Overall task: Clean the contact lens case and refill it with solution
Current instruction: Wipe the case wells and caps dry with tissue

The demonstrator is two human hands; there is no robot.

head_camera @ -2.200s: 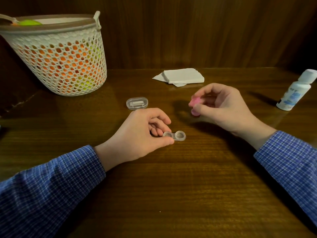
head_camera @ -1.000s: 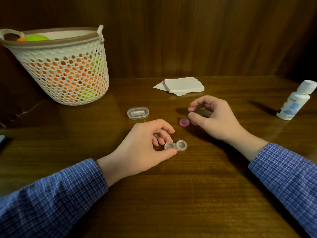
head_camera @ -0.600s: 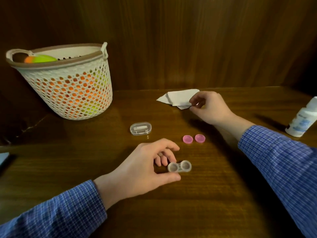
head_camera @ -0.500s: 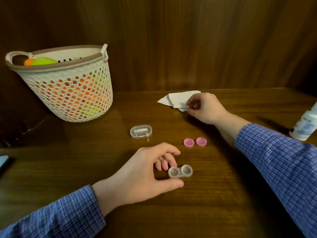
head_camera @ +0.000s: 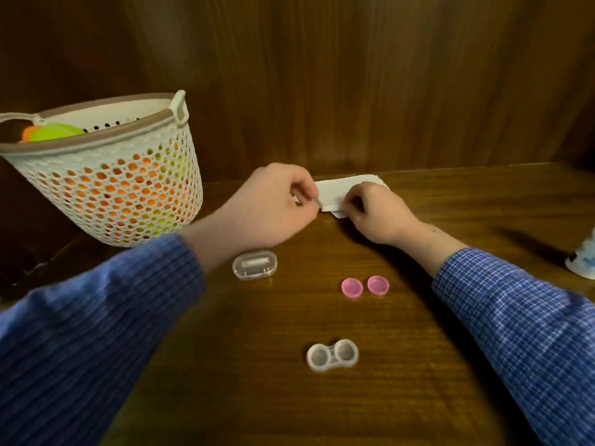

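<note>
Uncapped lens case (head_camera: 332,355), both wells bare.

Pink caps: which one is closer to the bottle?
The right pink cap. It lies on the bottle's side of the table, beside the left cap, which sits farther away.

I can't read any writing from here. The only thing carrying print is the white bottle (head_camera: 584,262) at the far right edge of the table, cut off by the frame; its label shows blue marks, too blurred and too small for me to make out a letter, brand or number. The small clear box (head_camera: 255,264) near the middle holds a pale strip inside, but I see no legible text on it.
</note>
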